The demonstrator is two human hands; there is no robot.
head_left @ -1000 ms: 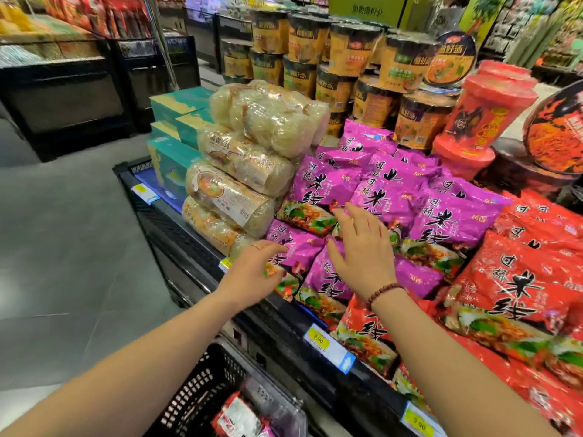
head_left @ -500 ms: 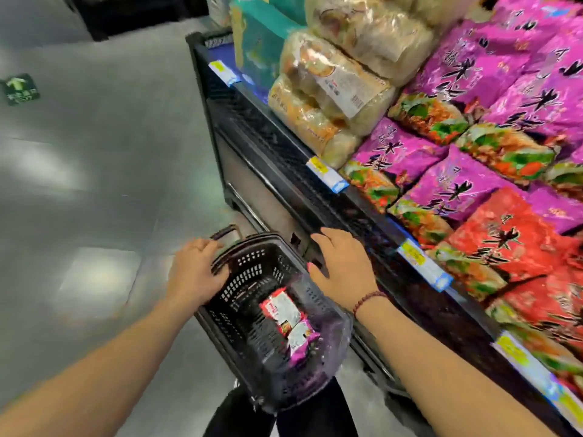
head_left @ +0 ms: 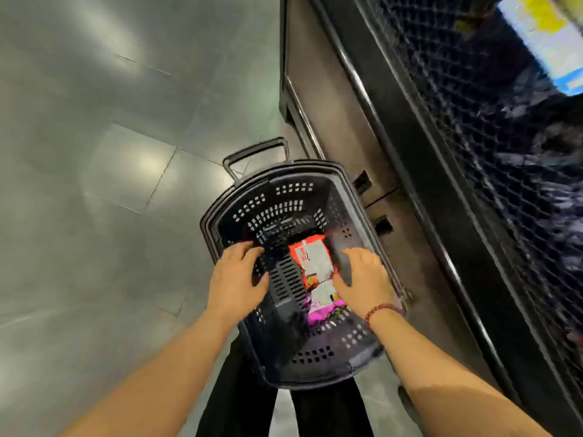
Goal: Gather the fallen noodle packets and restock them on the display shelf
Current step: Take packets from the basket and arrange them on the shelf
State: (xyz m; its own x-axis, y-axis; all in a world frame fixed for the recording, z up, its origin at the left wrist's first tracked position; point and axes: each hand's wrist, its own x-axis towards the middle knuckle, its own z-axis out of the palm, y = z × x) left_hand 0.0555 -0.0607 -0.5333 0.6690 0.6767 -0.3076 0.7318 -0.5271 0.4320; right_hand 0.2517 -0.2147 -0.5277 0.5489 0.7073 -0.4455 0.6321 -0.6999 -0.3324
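Observation:
A black plastic shopping basket (head_left: 315, 171) stands on the floor beside the display shelf. Inside it lie a red noodle packet (head_left: 314, 258) and, nearer to me, a purple noodle packet (head_left: 321, 305). My left hand (head_left: 236, 279) reaches into the basket over its left rim, fingers spread and relaxed, holding nothing. My right hand (head_left: 366, 279), with a bead bracelet at the wrist, hovers inside the basket just right of both packets, fingers loosely extended; I cannot tell whether it touches them.
The dark base of the display shelf (head_left: 394, 152) runs along the right, with mesh front and a price tag (head_left: 549, 42) at the top right. Grey tiled floor (head_left: 110, 184) spreads to the left. The basket's handle (head_left: 255, 152) lies folded at its far end.
My hands left the purple packets on the shelf and dropped down into the basket. The view swung from the shelf down to the floor and basket.

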